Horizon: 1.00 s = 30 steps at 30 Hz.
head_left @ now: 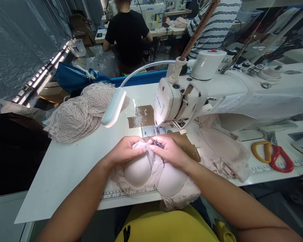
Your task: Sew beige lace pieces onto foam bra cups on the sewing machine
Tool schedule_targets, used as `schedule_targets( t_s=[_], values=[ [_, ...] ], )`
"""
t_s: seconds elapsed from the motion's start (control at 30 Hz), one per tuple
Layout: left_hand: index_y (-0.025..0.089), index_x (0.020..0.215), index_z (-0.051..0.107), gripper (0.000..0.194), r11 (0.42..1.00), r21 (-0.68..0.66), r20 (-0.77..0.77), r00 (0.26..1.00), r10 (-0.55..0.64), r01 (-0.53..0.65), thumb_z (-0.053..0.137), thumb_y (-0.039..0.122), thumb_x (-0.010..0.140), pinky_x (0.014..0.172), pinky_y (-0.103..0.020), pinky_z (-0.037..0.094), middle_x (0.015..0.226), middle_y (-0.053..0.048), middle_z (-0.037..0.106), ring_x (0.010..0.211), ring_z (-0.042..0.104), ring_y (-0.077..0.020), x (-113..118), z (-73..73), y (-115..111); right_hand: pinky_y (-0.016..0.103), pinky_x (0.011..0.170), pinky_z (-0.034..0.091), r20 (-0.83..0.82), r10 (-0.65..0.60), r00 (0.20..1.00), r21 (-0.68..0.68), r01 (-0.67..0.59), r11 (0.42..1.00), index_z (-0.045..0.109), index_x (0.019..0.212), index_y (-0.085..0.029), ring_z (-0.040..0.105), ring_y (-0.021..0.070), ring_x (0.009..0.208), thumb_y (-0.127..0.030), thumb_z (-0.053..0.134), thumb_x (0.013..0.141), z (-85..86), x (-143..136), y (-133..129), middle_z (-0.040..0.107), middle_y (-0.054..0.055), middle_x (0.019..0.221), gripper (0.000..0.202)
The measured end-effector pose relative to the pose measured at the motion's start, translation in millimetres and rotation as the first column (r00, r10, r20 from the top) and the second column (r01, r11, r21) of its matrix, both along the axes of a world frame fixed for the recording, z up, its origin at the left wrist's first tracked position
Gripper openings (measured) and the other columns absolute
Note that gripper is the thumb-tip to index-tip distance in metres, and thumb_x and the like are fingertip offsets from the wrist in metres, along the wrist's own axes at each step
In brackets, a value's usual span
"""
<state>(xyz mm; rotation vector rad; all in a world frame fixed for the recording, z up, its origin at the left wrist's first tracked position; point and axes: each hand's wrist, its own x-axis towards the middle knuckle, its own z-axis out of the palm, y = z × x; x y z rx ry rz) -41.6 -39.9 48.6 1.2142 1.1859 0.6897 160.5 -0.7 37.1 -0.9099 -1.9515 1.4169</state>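
Note:
A pale pink lace bra [138,170] with two smooth moulded cups lies at the front edge of the white sewing table [73,168]. My left hand [127,149] pinches the bra's upper lace edge. Close beside it, my right hand [166,149] is closed on small metal thread snips [156,143] and also touches the lace. The snips' tips point left, toward the fabric between my hands. Just beyond my hands stands the head of a white sewing machine [166,101], its needle area above a metal plate [150,131].
Beige lace pieces [73,114] are heaped at the back left, near a lamp [114,107] on a bent metal neck. Pink fabric [222,148] and red-and-yellow-handled scissors [281,159] lie right. Two people [127,37] are beyond the table.

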Motion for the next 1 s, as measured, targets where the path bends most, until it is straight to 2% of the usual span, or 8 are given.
schedule_targets(
  t_s=[0.1,0.23,0.3,0.43,0.6,0.73,0.87,1.0],
  values=[
    [0.013,0.081,0.067,0.028,0.998,-0.045,0.048,0.998,0.052,-0.05,0.073,0.039,0.074,0.056,-0.022,0.044,0.071,-0.001,0.061,0.063,0.055,-0.0128,0.3,-0.6,0.6,0.032,0.085,0.048,-0.04,-0.034,0.999,-0.002,0.034,0.999,0.063,0.11,-0.017,0.062,0.0194,0.093,-0.04,0.053,0.091,-4.6,4.5,3.9,0.068,0.006,0.101,0.032],
    [0.012,0.079,0.068,0.031,0.991,-0.077,0.061,0.991,0.115,-0.11,0.076,0.041,0.072,0.057,-0.024,0.047,0.072,-0.004,0.064,0.064,0.057,-0.0143,1.3,-1.4,1.4,0.033,0.076,0.051,-0.019,-0.021,1.0,-0.027,0.02,0.999,0.062,0.121,-0.015,0.064,0.0171,0.079,-0.044,0.042,0.096,-7.6,10.8,9.1,0.069,0.005,0.084,0.044],
    [0.012,0.078,0.069,0.032,0.987,-0.095,0.064,0.989,0.133,-0.127,0.076,0.042,0.071,0.056,-0.024,0.047,0.071,-0.005,0.065,0.063,0.057,-0.0144,1.5,-1.3,1.2,0.034,0.08,0.052,-0.009,-0.007,1.0,-0.015,0.007,1.0,0.066,0.118,-0.017,0.066,0.0185,0.084,-0.043,0.049,0.092,-5.9,12.2,10.4,0.071,0.006,0.088,0.04],
    [0.012,0.071,0.068,0.031,0.986,-0.109,0.097,0.986,0.136,-0.125,0.076,0.041,0.072,0.054,-0.023,0.044,0.066,-0.003,0.063,0.059,0.055,-0.0123,1.3,-1.4,0.8,0.036,0.092,0.049,-0.025,0.002,1.0,0.0,-0.002,1.0,0.071,0.108,-0.02,0.064,0.0214,0.102,-0.035,0.062,0.084,-0.8,11.8,10.6,0.07,0.007,0.109,0.03],
    [0.012,0.077,0.072,0.029,0.991,-0.093,0.105,0.988,0.109,-0.099,0.076,0.04,0.072,0.058,-0.023,0.045,0.071,-0.004,0.066,0.063,0.057,-0.0131,2.5,-4.6,2.1,0.033,0.078,0.052,-0.011,0.048,0.999,-0.052,-0.048,0.997,0.068,0.105,-0.016,0.065,0.0177,0.083,-0.029,0.062,0.083,1.4,8.9,8.9,0.071,0.006,0.093,0.026],
    [0.011,0.077,0.072,0.028,0.993,-0.096,0.125,0.989,0.084,-0.072,0.076,0.038,0.073,0.062,-0.024,0.045,0.074,-0.005,0.067,0.069,0.059,-0.0155,3.9,-8.1,2.2,0.03,0.076,0.052,-0.07,0.078,0.994,-0.05,-0.082,0.995,0.068,0.102,-0.017,0.064,0.0163,0.083,-0.027,0.064,0.082,3.2,5.2,6.4,0.07,0.004,0.091,0.023],
    [0.011,0.074,0.071,0.027,0.995,-0.084,0.132,0.989,0.063,-0.052,0.075,0.038,0.074,0.06,-0.023,0.043,0.068,-0.003,0.064,0.065,0.056,-0.0136,4.9,-10.6,1.2,0.031,0.079,0.051,-0.086,0.047,0.995,-0.011,-0.048,0.999,0.069,0.095,-0.018,0.065,0.0174,0.088,-0.029,0.064,0.083,5.5,1.2,2.6,0.07,0.004,0.093,0.017],
    [0.011,0.072,0.071,0.029,0.998,-0.057,0.113,0.993,0.042,-0.036,0.075,0.04,0.074,0.056,-0.021,0.039,0.066,-0.002,0.062,0.062,0.052,-0.0113,5.8,-10.4,1.0,0.029,0.073,0.05,-0.049,0.002,0.999,0.05,0.0,0.999,0.07,0.086,-0.018,0.064,0.0161,0.08,-0.027,0.063,0.084,3.4,1.3,2.2,0.07,0.003,0.084,0.011]
  ],
)
